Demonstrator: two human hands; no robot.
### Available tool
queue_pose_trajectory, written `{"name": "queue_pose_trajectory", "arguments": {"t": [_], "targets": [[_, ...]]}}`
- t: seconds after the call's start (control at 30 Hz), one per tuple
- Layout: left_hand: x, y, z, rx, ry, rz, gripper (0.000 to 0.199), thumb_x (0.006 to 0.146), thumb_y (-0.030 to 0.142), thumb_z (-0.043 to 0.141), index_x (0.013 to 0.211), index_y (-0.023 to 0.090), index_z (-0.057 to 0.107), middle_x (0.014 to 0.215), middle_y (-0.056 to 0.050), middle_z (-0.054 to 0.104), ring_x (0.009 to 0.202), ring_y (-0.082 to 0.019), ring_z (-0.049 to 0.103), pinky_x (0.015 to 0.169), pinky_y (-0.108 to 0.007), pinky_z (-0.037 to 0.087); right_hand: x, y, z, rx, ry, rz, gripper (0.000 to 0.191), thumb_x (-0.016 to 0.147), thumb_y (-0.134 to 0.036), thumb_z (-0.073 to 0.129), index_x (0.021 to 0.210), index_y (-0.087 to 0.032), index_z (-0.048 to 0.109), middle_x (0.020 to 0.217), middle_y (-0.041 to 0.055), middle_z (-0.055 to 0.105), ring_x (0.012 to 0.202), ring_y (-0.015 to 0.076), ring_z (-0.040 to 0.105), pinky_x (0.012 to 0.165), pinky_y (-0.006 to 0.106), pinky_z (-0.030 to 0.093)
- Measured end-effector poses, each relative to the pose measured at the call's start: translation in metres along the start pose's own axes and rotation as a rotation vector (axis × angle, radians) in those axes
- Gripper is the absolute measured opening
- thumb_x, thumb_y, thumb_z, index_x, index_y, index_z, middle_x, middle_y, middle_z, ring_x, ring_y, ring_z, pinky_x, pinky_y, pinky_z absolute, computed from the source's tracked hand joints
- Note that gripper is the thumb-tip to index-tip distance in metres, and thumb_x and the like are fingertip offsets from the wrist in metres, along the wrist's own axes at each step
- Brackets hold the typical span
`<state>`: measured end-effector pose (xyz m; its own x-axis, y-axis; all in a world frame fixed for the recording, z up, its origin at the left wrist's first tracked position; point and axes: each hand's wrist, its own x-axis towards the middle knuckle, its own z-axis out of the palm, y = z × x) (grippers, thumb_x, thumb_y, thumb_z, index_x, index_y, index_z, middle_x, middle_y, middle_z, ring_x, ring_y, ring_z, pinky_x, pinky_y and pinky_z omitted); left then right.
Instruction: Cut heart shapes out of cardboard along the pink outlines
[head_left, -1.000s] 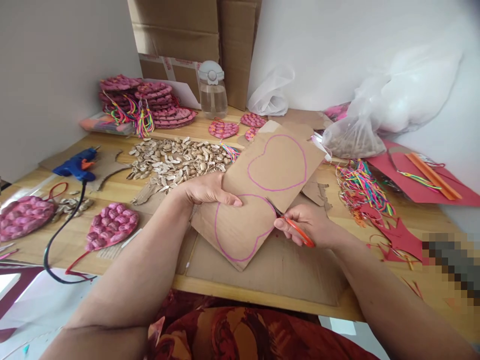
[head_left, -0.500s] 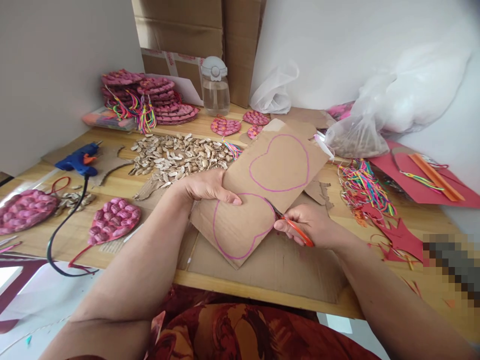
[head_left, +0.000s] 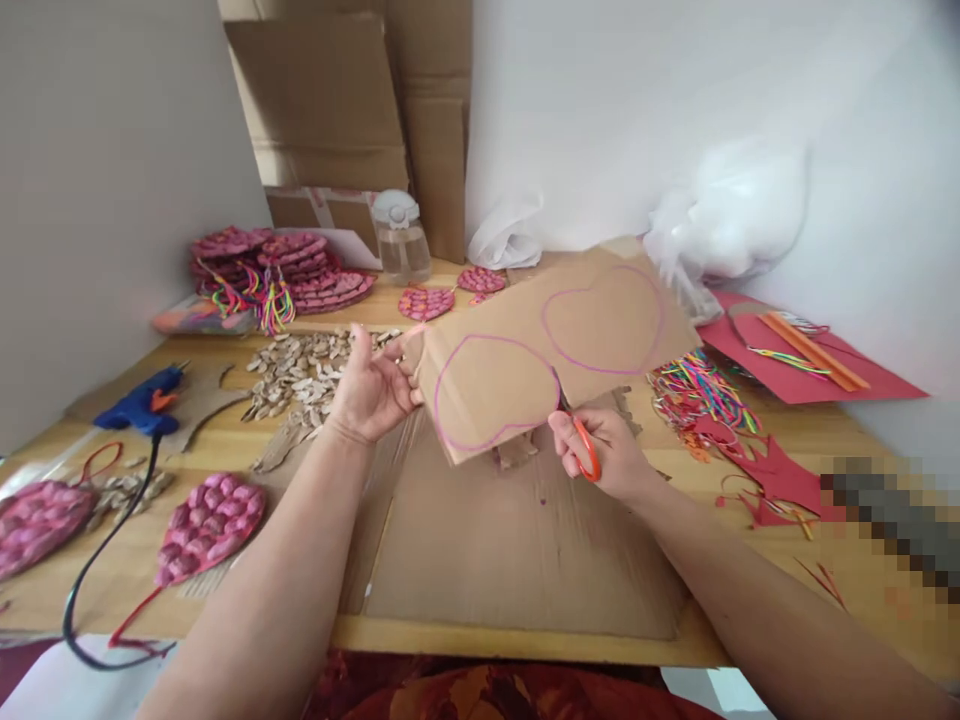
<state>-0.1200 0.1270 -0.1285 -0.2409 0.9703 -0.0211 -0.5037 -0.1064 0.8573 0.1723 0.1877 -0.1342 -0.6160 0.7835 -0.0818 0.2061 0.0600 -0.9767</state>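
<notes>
A piece of brown cardboard (head_left: 495,400) bearing two heart outlines in purple line is raised above the table, tilted. My right hand (head_left: 604,450) grips orange-handled scissors (head_left: 587,450), whose dark blades sit in the cardboard's lower edge between the two hearts. At the left end of the cardboard is my left hand (head_left: 375,390), palm turned up, thumb raised and fingers apart. Its fingertips touch or reach behind that edge; their ends are partly hidden. Beneath lies a larger cardboard sheet (head_left: 517,560) on the table.
Peanut shells (head_left: 292,375) are spread behind my left hand. A blue glue gun (head_left: 142,400) with a black cord lies left, near pink shell-covered hearts (head_left: 212,525). A water bottle (head_left: 401,240) stands at the back. Coloured strings (head_left: 705,390) and red paper (head_left: 795,480) lie right.
My left thumb has lifted off the cardboard, and that hand has turned palm up at the left edge. The cardboard has rotated clockwise, with the scissors still in it. The view has shifted.
</notes>
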Motion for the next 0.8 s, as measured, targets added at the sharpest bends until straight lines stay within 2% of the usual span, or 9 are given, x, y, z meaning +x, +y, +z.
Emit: {"name": "queue_pose_trajectory", "arguments": {"t": [0.07, 0.13, 0.23, 0.27, 0.33, 0.4, 0.53, 0.73, 0.8], "targets": [[0.001, -0.009, 0.006, -0.002, -0.012, -0.012, 0.033, 0.075, 0.039, 0.081, 0.1, 0.021, 0.071, 0.081, -0.002, 0.076, 0.066, -0.014, 0.07, 0.061, -0.022, 0.056, 0.003, -0.001, -0.001, 0.065, 0.126, -0.042, 0.06, 0.082, -0.074, 0.058, 0.057, -0.02, 0.052, 0.04, -0.0031, 0.048, 0.036, 0.009, 0.043, 0.042, 0.024, 0.033], [-0.005, -0.021, 0.018, 0.151, -0.163, -0.068, 0.044, 0.065, 0.019, 0.088, 0.106, 0.021, 0.072, 0.09, -0.005, 0.076, 0.076, -0.018, 0.072, 0.069, -0.026, 0.058, 0.006, 0.001, -0.002, 0.102, 0.193, -0.069, 0.06, 0.082, -0.075, 0.057, 0.057, -0.02, 0.052, 0.04, -0.0031, 0.048, 0.036, 0.0095, 0.043, 0.042, 0.024, 0.034], [-0.018, -0.042, 0.042, 0.338, -0.422, -0.208, 0.053, 0.063, 0.017, 0.089, 0.114, 0.02, 0.073, 0.119, -0.016, 0.072, 0.105, -0.028, 0.069, 0.083, -0.036, 0.057, 0.008, 0.006, -0.003, 0.14, 0.23, -0.091, 0.059, 0.081, -0.075, 0.058, 0.058, -0.021, 0.052, 0.04, -0.0031, 0.048, 0.036, 0.0097, 0.044, 0.04, 0.024, 0.033], [-0.022, -0.048, 0.05, 0.331, -0.424, -0.212, 0.058, 0.062, 0.018, 0.09, 0.117, 0.02, 0.072, 0.125, -0.017, 0.069, 0.109, -0.029, 0.067, 0.084, -0.036, 0.057, 0.008, 0.008, -0.003, 0.142, 0.238, -0.099, 0.059, 0.082, -0.074, 0.058, 0.059, -0.021, 0.053, 0.04, -0.0031, 0.048, 0.036, 0.0096, 0.044, 0.04, 0.024, 0.033], [-0.027, -0.06, 0.065, 0.26, -0.359, -0.192, 0.058, 0.058, 0.026, 0.093, 0.113, 0.017, 0.074, 0.122, -0.018, 0.07, 0.11, -0.029, 0.066, 0.085, -0.034, 0.056, 0.008, 0.011, -0.001, 0.136, 0.257, -0.113, 0.057, 0.082, -0.073, 0.06, 0.06, -0.02, 0.054, 0.041, -0.003, 0.049, 0.036, 0.0099, 0.045, 0.04, 0.024, 0.033], [-0.029, -0.068, 0.077, 0.114, -0.222, -0.1, 0.051, 0.06, 0.035, 0.093, 0.104, 0.016, 0.076, 0.107, -0.015, 0.074, 0.097, -0.026, 0.07, 0.081, -0.033, 0.056, 0.007, 0.012, 0.001, 0.129, 0.265, -0.126, 0.056, 0.081, -0.072, 0.062, 0.06, -0.02, 0.054, 0.042, -0.003, 0.05, 0.037, 0.0106, 0.046, 0.04, 0.024, 0.034], [-0.03, -0.074, 0.096, -0.133, 0.013, 0.06, 0.037, 0.06, 0.031, 0.093, 0.091, 0.022, 0.075, 0.086, -0.004, 0.076, 0.078, -0.018, 0.07, 0.074, -0.029, 0.057, 0.004, 0.006, 0.005, 0.164, 0.232, -0.122, 0.059, 0.078, -0.075, 0.061, 0.057, -0.021, 0.051, 0.041, -0.0035, 0.048, 0.036, 0.0099, 0.044, 0.04, 0.024, 0.034], [-0.039, -0.077, 0.123, -0.102, -0.009, 0.096, 0.036, 0.07, 0.05, 0.084, 0.089, 0.019, 0.076, 0.092, -0.008, 0.076, 0.081, -0.019, 0.069, 0.073, -0.028, 0.057, -0.002, -0.006, 0.01, 0.208, 0.093, -0.089, 0.061, 0.077, -0.077, 0.061, 0.057, -0.02, 0.052, 0.043, -0.0037, 0.048, 0.037, 0.0093, 0.044, 0.043, 0.024, 0.034], [-0.038, -0.078, 0.131, -0.023, 0.052, 0.132, 0.04, 0.075, 0.055, 0.078, 0.09, 0.017, 0.075, 0.087, -0.008, 0.074, 0.071, -0.017, 0.067, 0.068, -0.029, 0.056, -0.002, -0.006, 0.011, 0.236, 0.036, -0.09, 0.062, 0.077, -0.078, 0.059, 0.057, -0.02, 0.052, 0.044, -0.0043, 0.047, 0.038, 0.0093, 0.045, 0.044, 0.024, 0.033]]}}
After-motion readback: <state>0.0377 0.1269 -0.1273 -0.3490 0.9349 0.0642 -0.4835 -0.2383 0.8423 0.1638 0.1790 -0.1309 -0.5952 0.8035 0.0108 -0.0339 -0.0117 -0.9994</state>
